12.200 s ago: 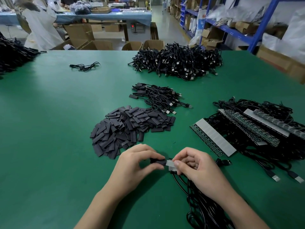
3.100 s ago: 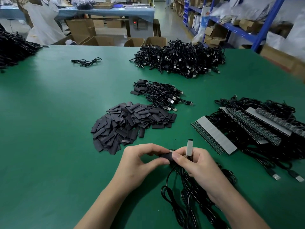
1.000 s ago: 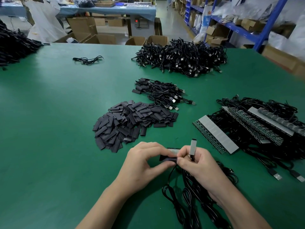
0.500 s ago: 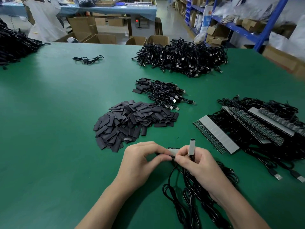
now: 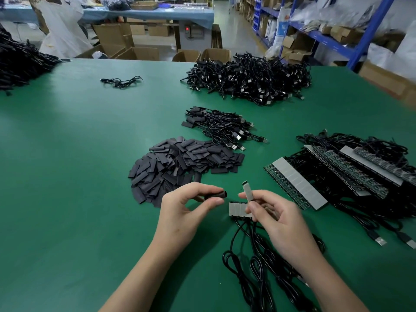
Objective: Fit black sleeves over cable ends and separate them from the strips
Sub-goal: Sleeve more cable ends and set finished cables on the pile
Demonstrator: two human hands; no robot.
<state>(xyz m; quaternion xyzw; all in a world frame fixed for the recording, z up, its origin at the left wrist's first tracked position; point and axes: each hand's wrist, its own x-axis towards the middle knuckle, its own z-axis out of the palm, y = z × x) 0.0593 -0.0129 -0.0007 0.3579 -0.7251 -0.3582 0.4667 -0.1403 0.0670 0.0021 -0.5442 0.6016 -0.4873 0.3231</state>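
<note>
Black sleeve (image 5: 218, 195) pinched between thumb and forefinger of the left hand (image 5: 182, 213), just in front of the pile of loose sleeves (image 5: 180, 163) on the green bench (image 5: 67, 188). Its open mouth faces the right hand (image 5: 278, 221), and whether a cable end sits inside is hard to tell. Half a second earlier both hands met at the short grey strip (image 5: 238, 209); now they are parted, with a gap between sleeve and strip. The right hand's fingers (image 5: 253, 210) are clamped on that strip and on one grey segment (image 5: 247, 192) standing upright above it, as before. Black cables (image 5: 258, 262) trail from the strip toward the person. Right of the pile lie longer strips (image 5: 295, 183) with their cables; beyond it are a small bundle of cables (image 5: 222, 127) and a larger heap (image 5: 247, 78) further back.
</note>
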